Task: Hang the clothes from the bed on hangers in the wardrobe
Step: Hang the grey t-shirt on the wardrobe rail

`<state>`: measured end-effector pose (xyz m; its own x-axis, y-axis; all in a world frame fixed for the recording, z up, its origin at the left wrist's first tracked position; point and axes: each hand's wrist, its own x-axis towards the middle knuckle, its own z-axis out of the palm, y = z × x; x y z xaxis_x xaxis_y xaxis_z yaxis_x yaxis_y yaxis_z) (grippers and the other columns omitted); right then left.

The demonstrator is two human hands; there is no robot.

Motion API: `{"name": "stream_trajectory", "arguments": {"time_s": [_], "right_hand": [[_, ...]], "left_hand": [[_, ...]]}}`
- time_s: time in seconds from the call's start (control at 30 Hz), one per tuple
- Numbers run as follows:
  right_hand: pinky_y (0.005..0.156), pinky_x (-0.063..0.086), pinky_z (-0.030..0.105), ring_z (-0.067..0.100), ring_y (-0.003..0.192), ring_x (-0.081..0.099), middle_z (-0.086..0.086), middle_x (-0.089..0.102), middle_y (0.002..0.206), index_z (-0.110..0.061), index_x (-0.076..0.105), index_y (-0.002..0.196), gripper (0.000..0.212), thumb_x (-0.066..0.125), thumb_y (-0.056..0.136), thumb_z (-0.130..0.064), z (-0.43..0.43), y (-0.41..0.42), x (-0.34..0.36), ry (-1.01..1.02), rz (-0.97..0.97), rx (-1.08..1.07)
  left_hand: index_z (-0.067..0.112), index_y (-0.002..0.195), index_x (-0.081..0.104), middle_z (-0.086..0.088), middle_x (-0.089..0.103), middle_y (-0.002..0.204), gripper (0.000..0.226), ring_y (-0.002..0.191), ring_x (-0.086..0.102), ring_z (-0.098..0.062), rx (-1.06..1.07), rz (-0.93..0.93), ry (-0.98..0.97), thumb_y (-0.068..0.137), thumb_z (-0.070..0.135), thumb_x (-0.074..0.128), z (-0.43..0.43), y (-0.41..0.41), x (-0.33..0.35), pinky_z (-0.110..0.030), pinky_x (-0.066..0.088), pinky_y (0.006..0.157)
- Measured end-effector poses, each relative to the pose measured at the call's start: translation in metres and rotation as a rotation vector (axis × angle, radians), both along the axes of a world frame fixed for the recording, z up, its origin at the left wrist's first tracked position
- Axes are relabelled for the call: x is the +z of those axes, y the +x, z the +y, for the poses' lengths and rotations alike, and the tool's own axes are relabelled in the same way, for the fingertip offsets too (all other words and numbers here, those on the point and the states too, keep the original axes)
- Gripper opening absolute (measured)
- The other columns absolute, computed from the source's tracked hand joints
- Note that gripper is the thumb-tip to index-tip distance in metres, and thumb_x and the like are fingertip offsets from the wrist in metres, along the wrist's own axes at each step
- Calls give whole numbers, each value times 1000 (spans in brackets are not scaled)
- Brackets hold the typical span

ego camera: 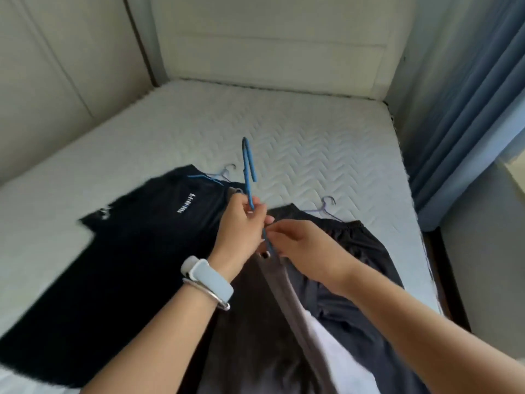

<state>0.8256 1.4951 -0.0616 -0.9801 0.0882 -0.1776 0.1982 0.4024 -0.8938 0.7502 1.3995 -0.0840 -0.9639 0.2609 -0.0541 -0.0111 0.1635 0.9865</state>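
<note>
My left hand [241,223] grips a blue hanger [247,166] by its stem, hook pointing up over the bed. My right hand [298,243] pinches the hanger's lower part just above a grey-brown garment [255,322] that hangs or lies below both hands. A black shirt with white lettering [136,237] lies flat on the mattress to the left, a blue hanger [207,177] at its collar. A dark grey garment [355,265] lies to the right with a purple hanger [326,207] at its top.
The white quilted mattress [312,143] extends ahead to a padded cream headboard [270,46]. A panelled wall [56,66] runs along the left. Blue curtains [468,109] hang at the right beside the bed edge.
</note>
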Motion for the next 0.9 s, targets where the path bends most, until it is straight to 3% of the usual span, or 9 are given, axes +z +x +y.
{"name": "stream_trajectory", "arguments": {"time_s": [0.07, 0.13, 0.27, 0.47, 0.57, 0.7, 0.83, 0.9], "right_hand": [[86, 50, 26, 16, 88, 69, 4, 74, 86, -9, 70, 87, 19, 53, 89, -15, -21, 12, 39, -9, 4, 81], [90, 48, 29, 19, 93, 67, 7, 73, 87, -8, 71, 90, 17, 55, 88, -12, -41, 19, 79, 37, 77, 76], [92, 45, 32, 18, 96, 62, 9, 71, 102, -7, 70, 99, 19, 55, 88, -10, -97, 15, 151, 253, 366, 80], [101, 31, 25, 24, 122, 47, 7, 51, 131, -18, 46, 132, 48, 59, 87, -24, -229, 3, 241, 485, 765, 359], [100, 39, 38, 26, 117, 49, 6, 57, 122, -22, 46, 131, 44, 55, 89, -32, -301, -2, 269, 594, 883, 417], [81, 47, 38, 26, 87, 57, 0, 60, 82, -17, 63, 105, 25, 48, 92, -33, -408, -9, 288, 549, 981, 553], [73, 45, 39, 32, 80, 58, 11, 68, 84, -9, 65, 97, 28, 47, 93, -30, -513, -17, 291, 520, 1112, 632], [70, 44, 38, 34, 80, 58, 13, 67, 82, -8, 64, 97, 28, 46, 94, -30, -558, -20, 291, 509, 1158, 660]], "left_hand": [[25, 73, 46, 3, 59, 70, 21, 61, 64, -4, -6, 108, -129, 91, 15, 48, -44, 9, 46, -30, 52, 69], [25, 70, 47, 5, 61, 70, 23, 58, 64, -1, -23, 224, -263, 92, 18, 48, -91, 23, 93, -29, 51, 73], [24, 68, 49, 9, 58, 62, 26, 39, 55, 7, 45, 438, -510, 90, 9, 51, -191, 61, 185, -5, 41, 51], [17, 86, 60, 14, 60, 71, 15, 42, 56, 3, 333, 613, -619, 90, 8, 49, -346, 126, 285, -15, 44, 55], [14, 91, 64, 16, 61, 73, 16, 45, 55, 3, 494, 659, -627, 90, 9, 49, -423, 148, 309, -14, 43, 56], [18, 95, 64, 12, 61, 75, 18, 48, 52, 5, 641, 687, -611, 92, 11, 48, -531, 164, 322, -3, 40, 53], [33, 83, 59, 19, 60, 74, 23, 52, 52, 8, 697, 709, -645, 92, 14, 48, -630, 172, 331, -3, 41, 63], [30, 87, 62, 18, 62, 76, 20, 54, 53, 9, 722, 701, -695, 92, 16, 49, -672, 174, 336, 1, 40, 64]]}}
